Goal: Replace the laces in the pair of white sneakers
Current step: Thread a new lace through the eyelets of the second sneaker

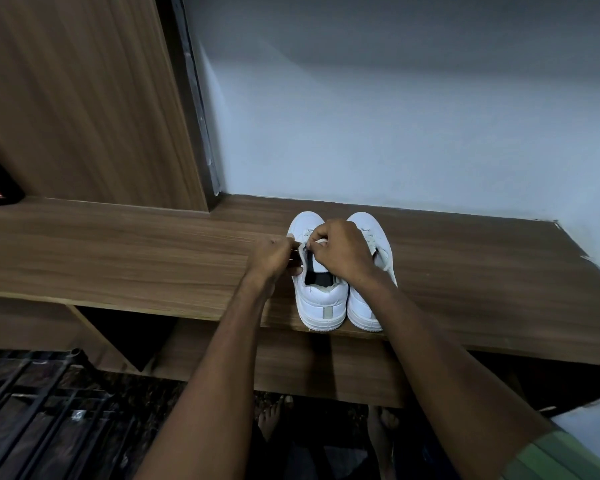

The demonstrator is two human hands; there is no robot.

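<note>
Two white sneakers stand side by side on a brown wooden shelf (118, 251), heels toward the near edge and toes toward the pale wall (395, 116). The left sneaker (321, 299) has a dark opening that shows its black insole; whether anything else lies inside cannot be told. The right sneaker (369, 306) touches it along its side and is partly hidden by the right forearm. Two bare hands work over the left sneaker. The left hand (271, 258) is curled at the sneaker's left edge and pinches a white lace (293, 244). The right hand (340, 251) is curled over the tongue area, fingers pinching the lace there. One black metal rack (39, 410) stands lower left.
</note>
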